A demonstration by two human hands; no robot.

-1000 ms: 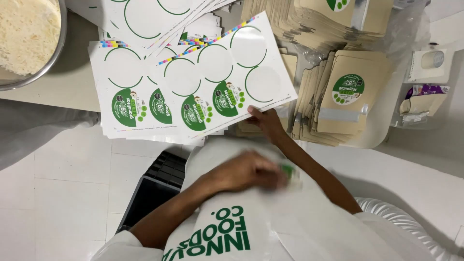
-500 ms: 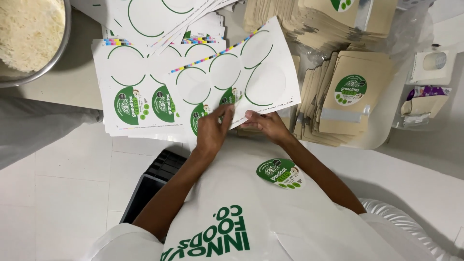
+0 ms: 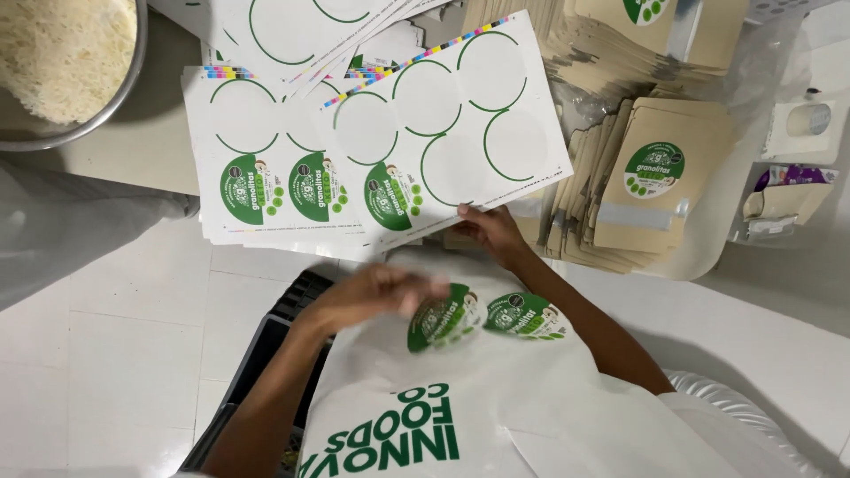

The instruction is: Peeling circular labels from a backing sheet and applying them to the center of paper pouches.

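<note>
Round green label (image 3: 440,319) in left hand (image 3: 376,292), beside another (image 3: 526,316)

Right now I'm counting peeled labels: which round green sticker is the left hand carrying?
The tilted, blurred round sticker at the left hand, not the one lying flat beside it.

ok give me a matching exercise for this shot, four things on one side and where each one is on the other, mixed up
Things:
1. left hand
2. right hand
3. metal bowl of white grains
4. tan pouch with a round green label

Places:
A. top left corner, on the counter
B. at the lower edge of the sticker sheet, touching it
C. right of the sheets, on top of a pile of pouches
D. over the white apron, at a peeled round green sticker

Pairs: 1-D, 2-B, 3-A, 4-C
</note>
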